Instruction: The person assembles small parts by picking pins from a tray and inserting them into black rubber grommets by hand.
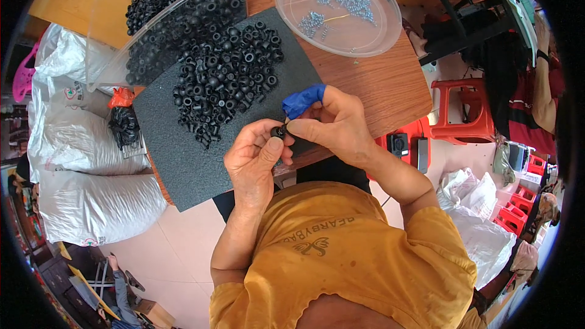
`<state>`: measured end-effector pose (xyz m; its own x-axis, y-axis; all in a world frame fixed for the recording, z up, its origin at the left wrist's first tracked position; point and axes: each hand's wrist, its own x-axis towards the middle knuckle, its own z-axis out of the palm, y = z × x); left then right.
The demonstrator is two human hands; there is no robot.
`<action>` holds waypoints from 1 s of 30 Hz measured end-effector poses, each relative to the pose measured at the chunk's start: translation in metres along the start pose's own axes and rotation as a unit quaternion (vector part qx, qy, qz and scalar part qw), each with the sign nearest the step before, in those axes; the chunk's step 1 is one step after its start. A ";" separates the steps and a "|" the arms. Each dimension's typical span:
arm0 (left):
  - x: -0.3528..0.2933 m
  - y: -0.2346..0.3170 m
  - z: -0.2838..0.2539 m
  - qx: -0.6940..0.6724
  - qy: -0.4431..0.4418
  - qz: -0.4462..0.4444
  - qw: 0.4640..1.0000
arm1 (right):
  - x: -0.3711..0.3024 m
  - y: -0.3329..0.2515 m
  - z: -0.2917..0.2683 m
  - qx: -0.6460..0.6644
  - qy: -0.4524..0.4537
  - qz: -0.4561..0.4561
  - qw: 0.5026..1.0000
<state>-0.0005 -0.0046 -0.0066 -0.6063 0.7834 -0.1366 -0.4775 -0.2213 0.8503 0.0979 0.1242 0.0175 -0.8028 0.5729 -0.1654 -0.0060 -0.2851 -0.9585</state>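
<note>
My left hand (255,157) pinches a small round black plastic part (278,132) between thumb and fingers, above the table's near edge. From the right, my right hand (339,123) meets it, thumb and forefinger pressed together at the part's top. Whatever those fingertips hold is too small to name. A blue cover (303,101) wraps a finger of that hand. Just beyond both hands, a heap of similar black plastic parts (228,79) lies on a dark grey mat (177,173).
A clear bin (109,76) of black parts leans over the mat's far left. At the far right, a clear round lid (381,30) holds small silvery-blue pieces. White sacks (100,207) stand left of the wooden table (396,85). A red stool (466,113) and another person (542,103) are on the right.
</note>
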 end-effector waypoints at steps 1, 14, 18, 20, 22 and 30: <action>-0.001 0.001 0.000 0.013 -0.005 -0.014 1.000 | 0.000 -0.002 0.000 -0.039 -0.003 0.004 0.999; 0.000 0.002 -0.003 0.057 -0.036 -0.061 0.996 | 0.002 -0.004 -0.005 -0.175 -0.009 -0.041 0.984; -0.001 0.000 -0.002 0.095 -0.036 -0.038 0.994 | 0.005 -0.002 -0.007 -0.322 -0.023 -0.198 0.925; -0.002 0.000 -0.002 0.116 -0.023 -0.032 0.992 | 0.005 -0.001 -0.008 -0.358 -0.031 -0.213 0.909; -0.002 0.000 -0.003 0.120 -0.025 -0.030 0.992 | 0.004 0.002 -0.009 -0.321 -0.031 -0.187 0.928; -0.002 -0.001 -0.003 0.129 -0.027 -0.034 0.991 | 0.003 0.013 -0.009 -0.111 -0.025 -0.012 0.993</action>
<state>-0.0006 -0.0079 -0.0091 -0.5397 0.8229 -0.1774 -0.3346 -0.0163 0.9422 0.1013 0.1292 0.0022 -0.8323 0.5373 -0.1365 0.1031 -0.0919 -0.9904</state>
